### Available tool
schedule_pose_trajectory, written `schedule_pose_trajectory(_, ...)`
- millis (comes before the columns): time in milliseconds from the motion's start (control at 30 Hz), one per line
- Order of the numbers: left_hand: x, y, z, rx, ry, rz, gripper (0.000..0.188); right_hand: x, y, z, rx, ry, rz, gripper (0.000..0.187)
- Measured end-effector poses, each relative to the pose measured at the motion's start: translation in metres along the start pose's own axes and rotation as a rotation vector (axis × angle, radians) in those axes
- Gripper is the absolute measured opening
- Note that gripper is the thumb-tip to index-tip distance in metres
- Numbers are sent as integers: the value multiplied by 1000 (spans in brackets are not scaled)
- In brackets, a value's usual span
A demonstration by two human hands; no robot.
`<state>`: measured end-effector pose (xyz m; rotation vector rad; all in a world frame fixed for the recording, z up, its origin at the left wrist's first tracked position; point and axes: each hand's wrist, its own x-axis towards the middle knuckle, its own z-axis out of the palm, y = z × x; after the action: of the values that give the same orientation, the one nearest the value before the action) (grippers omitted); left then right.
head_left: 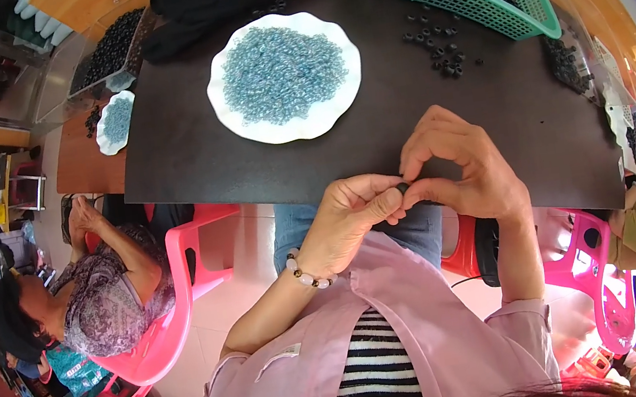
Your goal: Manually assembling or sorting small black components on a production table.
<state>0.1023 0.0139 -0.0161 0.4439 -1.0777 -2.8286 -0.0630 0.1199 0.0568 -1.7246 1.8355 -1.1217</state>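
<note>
Just past the table's near edge, my left hand (pixel 350 222) pinches a small black piece (pixel 402 186) between thumb and fingers. My right hand (pixel 472 165) meets it there, thumb and forefinger closing in a pinch at the piece; whatever tiny thing lies between those fingertips is too small to make out. Beyond the hands stands a white scalloped plate (pixel 284 132) heaped with small shiny blue-grey beads (pixel 280 70). Several loose black pieces (pixel 444 51) of similar look lie scattered on the dark table (pixel 241 169), to the far right of the plate.
A green plastic basket (pixel 462 6) full of black pieces sits at the far right. Dark cloth (pixel 225 0) lies at the back. Leftward are a smaller plate of beads (pixel 115 123), a clear bin of black pieces (pixel 114 48), and a person (pixel 115 284) seated on a pink chair (pixel 185 290).
</note>
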Motion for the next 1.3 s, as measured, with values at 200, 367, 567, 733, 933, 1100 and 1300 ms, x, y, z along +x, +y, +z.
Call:
schedule_pose_trajectory(200,1,3,-1,-135,-47,-34,26,1,6,3,243,-47,230,25)
schedule_pose_trajectory(367,5,3,1,-285,-24,-116,28,-5,23,-14,335,18,355,18)
schedule_pose_trajectory(567,6,6,-3,-497,-63,-120,27,-21,75,-62,-85,361,487,12)
schedule_pose_trajectory(733,7,6,-1,-488,-62,-122,28,-35,117,-100,-308,497,508,14)
schedule_pose_trajectory(933,6,6,5,-411,1,-127,22,-33,143,-102,-329,463,478,18)
schedule_pose_trajectory(1100,6,4,5,-374,-12,-107,23,-26,145,-95,-400,438,439,21)
schedule_pose_trajectory(1300,8,4,5,-362,-4,-118,23,-28,129,-90,-50,526,591,16)
